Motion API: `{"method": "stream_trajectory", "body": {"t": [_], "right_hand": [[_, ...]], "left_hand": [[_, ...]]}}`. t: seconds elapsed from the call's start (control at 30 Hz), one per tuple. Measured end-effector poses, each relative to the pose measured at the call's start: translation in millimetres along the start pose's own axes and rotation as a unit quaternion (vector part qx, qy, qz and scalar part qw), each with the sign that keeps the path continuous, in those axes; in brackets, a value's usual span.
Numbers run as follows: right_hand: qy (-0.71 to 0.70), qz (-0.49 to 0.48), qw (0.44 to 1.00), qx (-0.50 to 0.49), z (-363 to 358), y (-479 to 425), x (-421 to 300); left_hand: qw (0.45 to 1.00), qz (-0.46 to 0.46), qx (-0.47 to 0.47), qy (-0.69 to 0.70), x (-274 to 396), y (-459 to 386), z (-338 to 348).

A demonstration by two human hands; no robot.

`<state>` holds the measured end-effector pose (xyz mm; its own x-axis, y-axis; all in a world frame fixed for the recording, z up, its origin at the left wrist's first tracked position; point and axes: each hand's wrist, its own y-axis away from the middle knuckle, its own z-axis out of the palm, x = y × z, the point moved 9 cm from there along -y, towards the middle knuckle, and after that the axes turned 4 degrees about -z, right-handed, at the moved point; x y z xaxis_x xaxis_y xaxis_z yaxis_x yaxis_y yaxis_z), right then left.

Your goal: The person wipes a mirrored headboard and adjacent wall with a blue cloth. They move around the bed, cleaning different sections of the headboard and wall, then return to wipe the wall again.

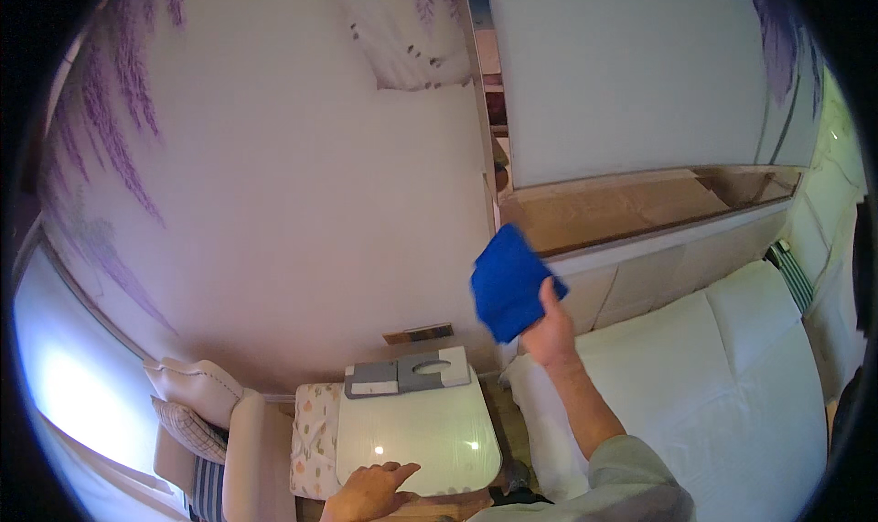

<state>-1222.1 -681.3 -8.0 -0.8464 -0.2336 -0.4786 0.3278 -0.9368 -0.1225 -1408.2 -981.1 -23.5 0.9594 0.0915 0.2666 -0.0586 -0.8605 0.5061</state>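
My right hand (551,331) holds a folded blue cloth (511,285) by its lower right edge, the thumb lying over it. The arm is stretched out, and the cloth is raised near the corner of the wall and the wooden ledge. Low in the picture, my left hand (374,491) is empty, with its fingers pointing right, over the near edge of a white table (418,439). Whether it touches the table, I cannot tell. A grey and white box-like object (411,373) with an oval opening lies at the table's far side.
A white-covered bed or couch (658,385) fills the lower right. At the lower left stands a cream armchair (248,439) with cushions. A patterned cloth-covered piece (314,439) adjoins the table's left side. The wall (309,213) bears printed purple flowers, and a wooden ledge (617,210) runs along the upper right.
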Motion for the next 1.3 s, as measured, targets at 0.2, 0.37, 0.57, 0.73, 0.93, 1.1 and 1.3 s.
{"method": "stream_trajectory", "body": {"t": [0.2,0.37,0.57,0.73,0.93,1.1,1.3], "right_hand": [[0.435,-0.581,0.687,-0.029,102.9,-30.1,-132.0],[0.754,-0.541,0.370,-0.039,162.2,-111.6,-61.8],[0.752,-0.564,0.338,-0.054,183.5,-136.5,-73.0],[0.698,-0.630,0.329,-0.092,256.5,-155.0,-128.0],[0.704,-0.651,0.272,-0.081,363.0,-172.8,-189.7],[0.674,-0.691,0.261,-0.015,460.8,-207.1,-252.0],[0.711,-0.663,0.234,0.028,476.3,-215.2,-250.2]], "left_hand": [[0.999,0.045,-0.008,0.012,-3.5,-34.5,-6.2],[0.998,0.047,-0.030,0.016,-14.9,-50.7,-16.9],[0.990,0.093,0.023,0.108,-67.9,-28.0,-28.3],[0.992,0.055,0.004,0.113,-110.0,-40.6,-13.3],[0.988,0.098,-0.043,0.110,-108.4,-65.4,-19.5],[0.990,0.125,-0.016,0.061,-111.1,-90.8,-52.8],[0.979,0.199,0.032,0.029,-105.9,-107.6,-59.2]]}}
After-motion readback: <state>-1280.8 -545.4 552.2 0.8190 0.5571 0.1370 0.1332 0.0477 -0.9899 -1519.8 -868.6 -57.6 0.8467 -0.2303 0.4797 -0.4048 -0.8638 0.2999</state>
